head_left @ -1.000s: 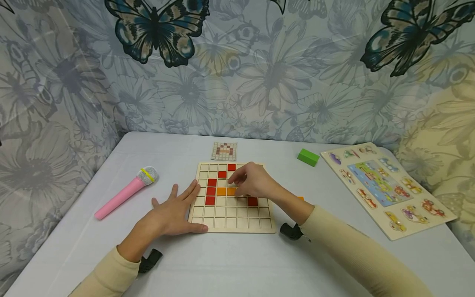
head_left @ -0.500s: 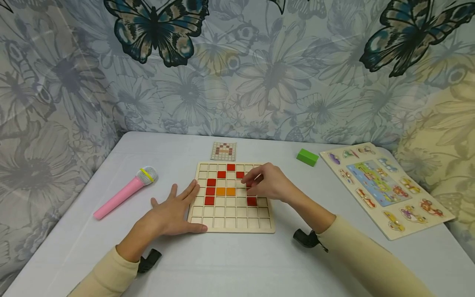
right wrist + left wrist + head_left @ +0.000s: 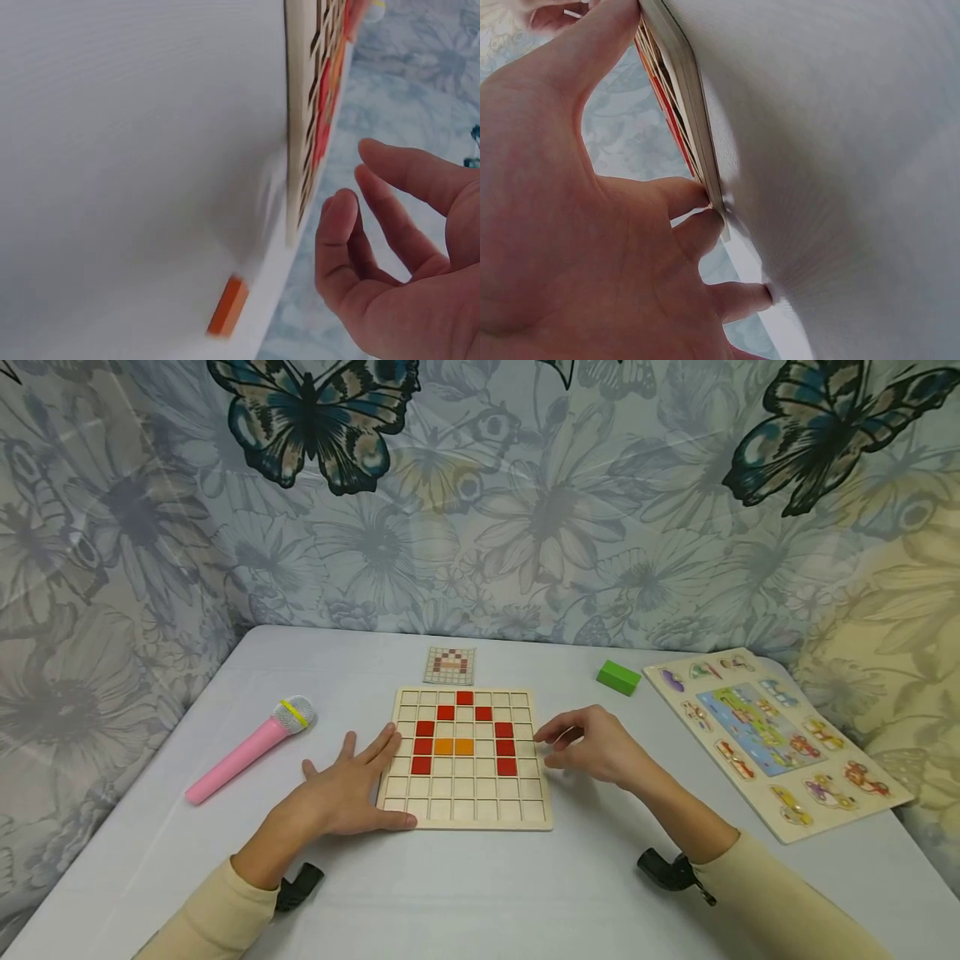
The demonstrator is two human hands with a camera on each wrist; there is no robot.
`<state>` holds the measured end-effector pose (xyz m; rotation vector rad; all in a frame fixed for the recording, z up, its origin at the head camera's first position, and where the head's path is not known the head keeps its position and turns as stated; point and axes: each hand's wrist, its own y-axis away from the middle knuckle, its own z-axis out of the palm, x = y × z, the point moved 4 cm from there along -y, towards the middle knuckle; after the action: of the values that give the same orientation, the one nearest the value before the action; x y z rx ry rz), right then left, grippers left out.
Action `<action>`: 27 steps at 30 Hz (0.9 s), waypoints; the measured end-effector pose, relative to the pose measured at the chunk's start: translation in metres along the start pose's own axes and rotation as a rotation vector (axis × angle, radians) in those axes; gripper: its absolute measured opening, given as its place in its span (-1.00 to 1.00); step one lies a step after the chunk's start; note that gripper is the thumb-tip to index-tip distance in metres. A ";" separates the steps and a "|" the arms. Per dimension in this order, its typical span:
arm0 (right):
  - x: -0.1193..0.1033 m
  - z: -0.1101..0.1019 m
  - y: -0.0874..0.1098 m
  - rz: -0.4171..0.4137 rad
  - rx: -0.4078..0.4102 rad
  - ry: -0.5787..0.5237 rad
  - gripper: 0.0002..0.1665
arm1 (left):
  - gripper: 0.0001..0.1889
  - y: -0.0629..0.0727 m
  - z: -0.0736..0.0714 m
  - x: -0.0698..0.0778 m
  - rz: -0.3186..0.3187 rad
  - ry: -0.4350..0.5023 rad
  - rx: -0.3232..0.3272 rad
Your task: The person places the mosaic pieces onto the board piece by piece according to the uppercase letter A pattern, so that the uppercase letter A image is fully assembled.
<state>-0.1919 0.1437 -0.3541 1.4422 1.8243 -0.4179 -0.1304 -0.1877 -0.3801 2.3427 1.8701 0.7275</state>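
A wooden grid board (image 3: 465,814) lies on the table. Red tiles (image 3: 506,766) form a peaked outline in its cells, with two orange tiles (image 3: 453,747) side by side within. My left hand (image 3: 348,793) rests with spread fingers against the board's left edge, its thumb at the near edge. Just off the board's right side hovers my right hand (image 3: 592,743), fingers loosely bent and nothing between them. In the right wrist view an orange block (image 3: 228,307) lies on the table beyond these fingers; the hand hides it in the head view.
Behind the board lies a small pattern card (image 3: 450,666) showing a similar peaked design. A pink toy microphone (image 3: 251,752) is at the left. To the right are a green block (image 3: 618,677) and a picture puzzle board (image 3: 780,743). Patterned cloth surrounds the table.
My right hand has moved right, from over the orange tiles to beyond the board's right edge, uncovering the red tiles on that side. My left hand stays in place.
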 end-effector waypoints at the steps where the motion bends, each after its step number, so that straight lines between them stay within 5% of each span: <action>1: 0.003 -0.002 0.003 0.009 0.003 -0.004 -0.68 | 0.31 0.000 0.000 0.000 0.001 0.001 0.000; 12: 0.033 -0.024 0.021 0.050 0.000 -0.107 -0.61 | 0.32 0.000 0.001 -0.001 -0.004 -0.009 0.002; 27: 0.062 -0.033 0.029 0.109 0.025 -0.109 -0.53 | 0.33 -0.001 0.001 0.000 -0.012 -0.018 -0.009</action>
<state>-0.1818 0.2171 -0.3721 1.4990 1.6514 -0.4571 -0.1304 -0.1870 -0.3813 2.3224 1.8686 0.7102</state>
